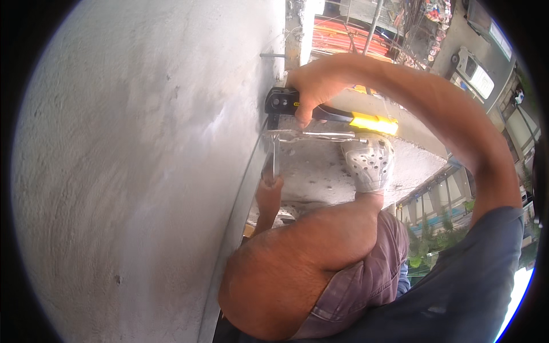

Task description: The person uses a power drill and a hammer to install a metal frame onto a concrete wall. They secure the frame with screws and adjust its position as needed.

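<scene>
- While the right hand (311, 86) wraps the black head of a yellow-handled tool (337, 114), it presses against the grey plastered wall (143, 171).
- Left hand (269, 191) pinches a thin metal rod (275, 160) beside the wall.
- Tool looks stiff, fairly heavy; the yellow handle seems the surest hold.
- Rod: light, rigid, slippery.

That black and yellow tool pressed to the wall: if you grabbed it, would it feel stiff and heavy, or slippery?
The black and yellow tool looks rigid, probably hefty at its black head. The right hand grips it; the yellow handle seems moulded, likely not slippery.
</scene>
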`<act>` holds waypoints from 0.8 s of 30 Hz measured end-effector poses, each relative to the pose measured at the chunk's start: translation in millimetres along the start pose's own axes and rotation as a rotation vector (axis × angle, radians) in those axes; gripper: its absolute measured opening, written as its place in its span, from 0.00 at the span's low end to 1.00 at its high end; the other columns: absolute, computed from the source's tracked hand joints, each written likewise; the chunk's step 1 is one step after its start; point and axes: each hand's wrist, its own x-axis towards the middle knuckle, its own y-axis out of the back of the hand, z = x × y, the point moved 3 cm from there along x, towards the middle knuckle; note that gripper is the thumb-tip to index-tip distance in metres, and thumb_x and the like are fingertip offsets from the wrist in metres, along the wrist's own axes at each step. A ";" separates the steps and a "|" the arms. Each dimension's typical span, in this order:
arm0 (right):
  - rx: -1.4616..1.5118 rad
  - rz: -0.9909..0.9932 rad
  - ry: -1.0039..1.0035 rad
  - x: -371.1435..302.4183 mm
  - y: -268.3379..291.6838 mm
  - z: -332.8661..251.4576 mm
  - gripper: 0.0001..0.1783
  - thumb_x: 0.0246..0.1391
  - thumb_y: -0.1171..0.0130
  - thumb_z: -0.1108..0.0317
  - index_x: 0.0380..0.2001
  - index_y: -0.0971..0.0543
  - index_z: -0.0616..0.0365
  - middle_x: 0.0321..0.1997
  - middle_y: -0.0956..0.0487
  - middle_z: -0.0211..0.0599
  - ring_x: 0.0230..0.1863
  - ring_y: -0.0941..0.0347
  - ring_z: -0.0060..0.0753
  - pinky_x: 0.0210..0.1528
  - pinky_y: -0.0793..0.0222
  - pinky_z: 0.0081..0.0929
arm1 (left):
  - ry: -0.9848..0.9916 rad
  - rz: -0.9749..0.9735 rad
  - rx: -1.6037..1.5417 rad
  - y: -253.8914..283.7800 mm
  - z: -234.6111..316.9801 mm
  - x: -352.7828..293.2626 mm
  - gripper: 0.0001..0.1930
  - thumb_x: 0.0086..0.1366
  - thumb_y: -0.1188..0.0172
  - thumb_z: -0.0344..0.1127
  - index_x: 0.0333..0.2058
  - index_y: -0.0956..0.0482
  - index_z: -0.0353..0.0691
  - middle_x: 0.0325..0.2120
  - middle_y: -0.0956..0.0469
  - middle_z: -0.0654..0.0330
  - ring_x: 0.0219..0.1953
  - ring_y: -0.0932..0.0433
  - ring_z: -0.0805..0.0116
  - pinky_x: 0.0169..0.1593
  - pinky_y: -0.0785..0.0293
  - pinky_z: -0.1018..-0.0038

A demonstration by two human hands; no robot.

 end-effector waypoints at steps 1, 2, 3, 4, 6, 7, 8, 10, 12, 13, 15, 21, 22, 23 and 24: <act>-0.006 0.039 -0.006 -8.5 -0.2 -6.0 0.19 0.44 0.30 0.63 0.38 0.17 0.63 0.29 0.16 0.38 0.32 0.19 0.36 0.39 0.26 0.35 | 0.008 0.003 0.050 4.7 6.5 -3.8 0.15 0.56 0.29 0.34 0.22 0.29 0.36 0.19 0.30 0.68 0.24 0.35 0.77 0.30 0.35 0.73; -0.011 0.078 -0.012 -14.8 -1.6 -9.7 0.19 0.44 0.30 0.63 0.38 0.17 0.63 0.30 0.15 0.38 0.32 0.19 0.35 0.39 0.26 0.35 | -0.008 0.027 0.033 3.5 1.1 -4.6 0.16 0.56 0.29 0.35 0.22 0.30 0.35 0.19 0.30 0.67 0.24 0.35 0.76 0.30 0.35 0.73; 0.062 0.093 -0.008 -21.9 -4.3 -9.4 0.19 0.43 0.30 0.64 0.39 0.16 0.64 0.30 0.15 0.38 0.32 0.18 0.35 0.39 0.26 0.34 | -0.034 0.043 0.016 0.1 0.9 -2.9 0.17 0.56 0.29 0.36 0.22 0.30 0.35 0.19 0.31 0.67 0.24 0.35 0.76 0.30 0.35 0.73; 0.074 0.092 -0.010 -21.0 -4.8 -9.7 0.19 0.43 0.30 0.64 0.38 0.16 0.64 0.30 0.15 0.38 0.31 0.18 0.35 0.38 0.25 0.35 | -0.060 0.060 0.000 -1.5 0.2 -1.9 0.18 0.56 0.29 0.36 0.21 0.31 0.35 0.18 0.32 0.67 0.24 0.36 0.76 0.30 0.35 0.72; 0.102 0.095 -0.017 -18.5 -4.0 -8.8 0.19 0.43 0.30 0.64 0.38 0.16 0.65 0.29 0.15 0.38 0.31 0.18 0.34 0.38 0.25 0.35 | -0.023 0.008 0.004 1.6 9.3 -2.3 0.18 0.56 0.29 0.35 0.21 0.32 0.36 0.19 0.32 0.68 0.24 0.36 0.77 0.30 0.35 0.73; 0.044 0.139 -0.005 -18.8 -3.3 -9.0 0.19 0.42 0.30 0.65 0.37 0.16 0.65 0.29 0.15 0.39 0.30 0.19 0.35 0.37 0.25 0.35 | -0.007 -0.021 0.006 2.0 16.6 -1.7 0.18 0.56 0.29 0.35 0.21 0.33 0.36 0.19 0.33 0.68 0.24 0.36 0.77 0.30 0.35 0.73; -0.013 0.184 0.007 -20.1 -3.3 -9.8 0.18 0.41 0.31 0.65 0.36 0.16 0.65 0.28 0.16 0.40 0.30 0.19 0.35 0.37 0.25 0.35 | -0.017 -0.009 -0.015 -0.3 13.8 -0.7 0.18 0.56 0.29 0.34 0.21 0.33 0.37 0.19 0.33 0.68 0.25 0.36 0.77 0.30 0.35 0.73; -0.134 0.259 0.043 -23.5 -3.5 -17.7 0.17 0.40 0.32 0.67 0.35 0.17 0.65 0.27 0.16 0.42 0.29 0.19 0.36 0.36 0.25 0.34 | -0.024 0.032 -0.058 -0.9 7.3 -6.1 0.17 0.56 0.30 0.32 0.21 0.33 0.38 0.19 0.33 0.69 0.25 0.37 0.78 0.30 0.35 0.73; -0.159 0.350 0.083 -33.7 -0.4 -15.3 0.17 0.39 0.32 0.67 0.34 0.17 0.65 0.26 0.17 0.44 0.29 0.19 0.38 0.36 0.25 0.35 | 0.018 0.042 -0.091 -3.5 2.2 -7.0 0.16 0.56 0.30 0.31 0.22 0.31 0.37 0.20 0.31 0.68 0.25 0.36 0.79 0.31 0.35 0.75; -0.171 0.395 0.103 -37.9 0.5 -13.2 0.17 0.38 0.32 0.67 0.34 0.17 0.66 0.26 0.17 0.45 0.29 0.19 0.39 0.35 0.26 0.36 | 0.039 0.047 -0.108 -4.7 0.6 -7.9 0.15 0.56 0.30 0.30 0.22 0.31 0.37 0.21 0.30 0.68 0.26 0.35 0.79 0.31 0.35 0.75; -0.062 0.380 0.087 -41.1 -0.8 -8.7 0.17 0.38 0.32 0.66 0.33 0.17 0.66 0.25 0.17 0.45 0.28 0.19 0.41 0.35 0.26 0.37 | 0.014 0.083 -0.084 -5.8 -1.3 -7.9 0.14 0.57 0.30 0.29 0.23 0.29 0.37 0.21 0.29 0.68 0.26 0.34 0.79 0.31 0.35 0.76; -0.058 0.293 0.067 -31.0 -6.5 -4.0 0.18 0.37 0.31 0.66 0.33 0.17 0.66 0.26 0.17 0.46 0.29 0.19 0.43 0.36 0.26 0.39 | -0.027 0.044 -0.084 -6.8 -6.0 -3.4 0.11 0.58 0.30 0.28 0.25 0.27 0.37 0.22 0.28 0.69 0.26 0.34 0.80 0.31 0.34 0.77; -0.062 0.292 0.065 -29.2 -6.7 -2.8 0.18 0.37 0.31 0.66 0.33 0.16 0.66 0.26 0.17 0.46 0.30 0.19 0.43 0.36 0.26 0.39 | -0.021 0.048 -0.063 -7.1 -4.6 -3.0 0.11 0.58 0.31 0.28 0.25 0.27 0.37 0.22 0.28 0.69 0.25 0.34 0.80 0.30 0.35 0.77; -0.059 0.289 0.066 -28.8 -7.1 -2.0 0.18 0.37 0.31 0.66 0.33 0.16 0.66 0.27 0.17 0.46 0.30 0.19 0.43 0.36 0.26 0.39 | -0.023 0.049 -0.060 -6.3 -3.4 -3.3 0.12 0.58 0.31 0.28 0.24 0.28 0.37 0.21 0.29 0.69 0.25 0.34 0.80 0.30 0.35 0.77; -0.058 0.284 0.068 -29.9 -6.6 -5.5 0.18 0.37 0.31 0.66 0.33 0.16 0.66 0.27 0.17 0.47 0.30 0.19 0.43 0.37 0.26 0.39 | -0.023 0.051 -0.059 -5.5 -3.5 -4.0 0.12 0.58 0.31 0.27 0.24 0.28 0.38 0.21 0.29 0.69 0.25 0.35 0.80 0.30 0.35 0.77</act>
